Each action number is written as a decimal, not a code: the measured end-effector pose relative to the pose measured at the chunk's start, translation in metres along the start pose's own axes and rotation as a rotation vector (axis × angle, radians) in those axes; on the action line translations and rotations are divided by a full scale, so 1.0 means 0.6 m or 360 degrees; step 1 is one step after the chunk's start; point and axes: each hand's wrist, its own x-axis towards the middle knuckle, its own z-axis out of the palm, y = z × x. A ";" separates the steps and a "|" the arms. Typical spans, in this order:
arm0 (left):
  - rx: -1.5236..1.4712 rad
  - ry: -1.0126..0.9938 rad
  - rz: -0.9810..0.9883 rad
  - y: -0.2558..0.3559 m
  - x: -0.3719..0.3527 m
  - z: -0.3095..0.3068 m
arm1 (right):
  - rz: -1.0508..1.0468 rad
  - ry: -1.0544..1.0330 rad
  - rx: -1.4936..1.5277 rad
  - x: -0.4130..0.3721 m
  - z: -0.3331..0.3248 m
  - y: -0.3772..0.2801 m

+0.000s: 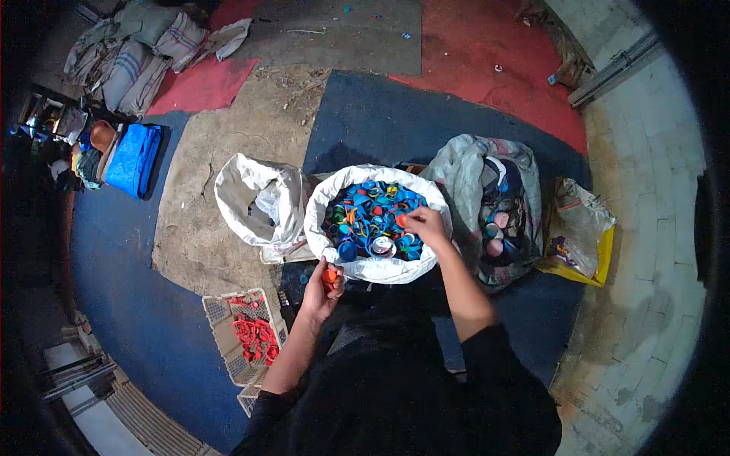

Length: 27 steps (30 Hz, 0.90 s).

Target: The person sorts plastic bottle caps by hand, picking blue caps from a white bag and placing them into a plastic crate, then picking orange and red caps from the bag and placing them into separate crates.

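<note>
My left hand [321, 296] clasps red caps [329, 278], my right hand [428, 226] pinches a red disc [400, 220]; slackening could drop either.

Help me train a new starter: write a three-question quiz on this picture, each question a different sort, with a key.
1. What is the left hand holding?
A) A blue tarp
B) Red-orange pieces
C) A yellow bag

2. True or false: the right hand is reaching into the white sack on the left.

3. Fill in the blank: the pieces in the crate at the lower left are ____ in colour.

Key:
1. B.
2. False; it is at the middle sack, which is filled mostly with blue pieces.
3. Red.
</note>
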 end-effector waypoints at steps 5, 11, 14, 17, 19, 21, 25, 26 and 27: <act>0.0014 -0.0013 -0.0084 -0.010 0.007 0.022 | 0.0434 -0.0037 0.0919 -0.098 0.014 -0.026; 0.0033 -0.0145 -0.0180 -0.031 0.030 0.053 | 0.0268 -0.0066 0.1328 -0.159 0.040 -0.044; -0.0018 -0.0240 -0.0261 -0.035 0.034 0.063 | 0.0255 -0.0110 0.1297 -0.174 0.031 -0.071; -0.0026 -0.0235 -0.0282 -0.037 0.034 0.081 | -0.0176 -0.0028 0.1008 -0.182 0.036 -0.074; -0.0044 -0.0267 -0.0285 -0.037 0.034 0.091 | -0.0377 0.0039 0.0796 -0.188 0.039 -0.085; -0.0073 -0.0318 -0.0280 -0.039 0.036 0.100 | -0.0491 0.0032 0.0733 -0.193 0.039 -0.089; -0.0116 -0.0371 -0.0290 -0.041 0.042 0.115 | -0.0396 0.0001 0.0678 -0.203 0.046 -0.105; -0.0092 -0.0373 -0.0276 -0.041 0.043 0.120 | -0.0411 -0.0026 0.0595 -0.206 0.048 -0.112; -0.0069 -0.0376 -0.0263 -0.041 0.043 0.122 | -0.0427 -0.0052 0.0511 -0.210 0.049 -0.122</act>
